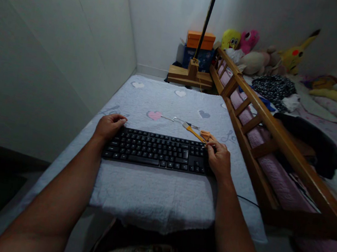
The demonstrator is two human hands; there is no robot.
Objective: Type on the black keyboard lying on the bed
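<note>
head | left hand (108,127), right hand (221,158): both curled, grip unclear | 1 keyboard (154,150) between hands | 1 yellow brush (195,134)

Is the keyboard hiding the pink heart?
No, the pink heart shows on the cloth, beyond the far edge of the keyboard.

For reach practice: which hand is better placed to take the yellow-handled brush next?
Probably the right hand, nearest the yellow-handled brush; the left hand is at the left end of the keyboard.
</note>
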